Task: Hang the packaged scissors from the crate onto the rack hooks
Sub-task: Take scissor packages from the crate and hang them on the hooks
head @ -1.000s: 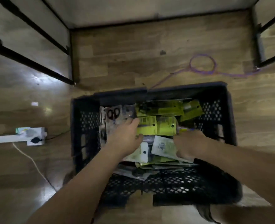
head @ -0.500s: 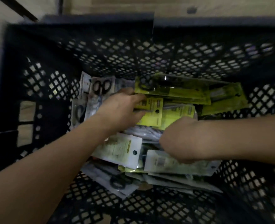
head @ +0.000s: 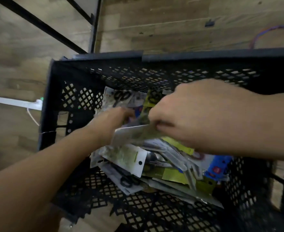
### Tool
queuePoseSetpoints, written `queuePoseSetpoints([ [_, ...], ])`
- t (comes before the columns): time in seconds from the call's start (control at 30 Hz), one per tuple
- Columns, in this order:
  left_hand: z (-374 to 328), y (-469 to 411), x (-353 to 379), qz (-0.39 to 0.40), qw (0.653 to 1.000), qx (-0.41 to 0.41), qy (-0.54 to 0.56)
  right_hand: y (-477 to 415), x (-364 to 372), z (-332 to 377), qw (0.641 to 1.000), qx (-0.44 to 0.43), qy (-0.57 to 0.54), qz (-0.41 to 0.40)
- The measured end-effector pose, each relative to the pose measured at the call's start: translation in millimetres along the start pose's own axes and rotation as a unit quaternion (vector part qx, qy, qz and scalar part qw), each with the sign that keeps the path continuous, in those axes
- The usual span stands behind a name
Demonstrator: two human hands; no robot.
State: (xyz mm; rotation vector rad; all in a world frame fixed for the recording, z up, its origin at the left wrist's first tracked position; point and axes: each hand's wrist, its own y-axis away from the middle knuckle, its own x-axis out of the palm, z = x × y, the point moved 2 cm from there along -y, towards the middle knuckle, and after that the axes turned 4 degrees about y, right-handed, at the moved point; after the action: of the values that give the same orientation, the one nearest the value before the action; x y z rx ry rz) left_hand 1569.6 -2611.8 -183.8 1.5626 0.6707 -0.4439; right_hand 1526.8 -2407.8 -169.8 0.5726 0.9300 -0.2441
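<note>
In the head view, the only one here, the black crate (head: pixel 188 56) stands on a wooden floor. The packaged scissors (head: pixel 126 158) lie in it as a loose, overlapping heap, and none of them is on a hook yet. The rack hooks are not in view, only a black frame bar (head: pixel 42 24) at the upper left. The right hand (head: pixel 209 118) has its fingers curled and pinches the edge of a pale package (head: pixel 131 134), which is tilted up above the heap. The left hand (head: pixel 111 119) reaches into the far side of the heap, but it is blurred, and I cannot tell if its fingers grip something or only press. I judge that the step in hand is the picking of one pack. The first risk is that the pinch is only at an edge: the card looks thin and smooth, so it may slide out or bend when lifted. The second risk is that neighbouring packs, lying over each other, catch on the lifted one, come up with it and fall outside. A corner may also catch in the lattice wall of the crate. A purple cable (head: pixel 261 33) lies on the floor behind the crate and a white power strip (head: pixel 17 102) to its left, so a foot could catch on them on the way to the rack. The hang hole of the held pack is not visible, so how it must be turned for the hook is unknown.
</note>
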Motion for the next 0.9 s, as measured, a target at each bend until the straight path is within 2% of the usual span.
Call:
queuePoseSetpoints([
  [0.1,4.9,30.8,-12.6,-0.088,0.988,-0.031,0.125,34.2,-53.6,-3.1,0.994,0.009,-0.109,0.003],
  [0.2,4.5,50.1,-11.9,-0.142,0.954,-0.081,0.25,35.4,-42.6,-15.2,0.968,0.044,-0.243,0.043],
  [0.27,-4.8,49.2,-11.3,-0.157,0.926,-0.096,0.33,27.8,-18.0,-25.7,0.962,0.075,-0.254,0.062],
  [0.4,-28.4,40.4,-11.5,-0.129,0.882,-0.079,0.445,22.7,6.4,-43.8,0.964,0.071,-0.233,0.105],
  [0.53,-28.3,47.1,-12.3,-0.135,0.879,-0.067,0.453,19.1,7.9,-57.1,0.974,0.081,-0.2,0.068],
  [0.63,-26.4,48.2,-18.0,-0.141,0.868,-0.058,0.473,22.2,9.8,-59.2,0.965,0.096,-0.239,0.044],
  [0.73,-23.4,48.4,-17.1,-0.129,0.868,-0.051,0.476,22.5,5.6,-56.8,0.956,0.101,-0.267,0.063],
  [0.9,-19.3,47.9,-15.7,-0.115,0.85,-0.016,0.513,17.7,-0.1,-58.5,0.967,0.163,-0.184,0.071],
])
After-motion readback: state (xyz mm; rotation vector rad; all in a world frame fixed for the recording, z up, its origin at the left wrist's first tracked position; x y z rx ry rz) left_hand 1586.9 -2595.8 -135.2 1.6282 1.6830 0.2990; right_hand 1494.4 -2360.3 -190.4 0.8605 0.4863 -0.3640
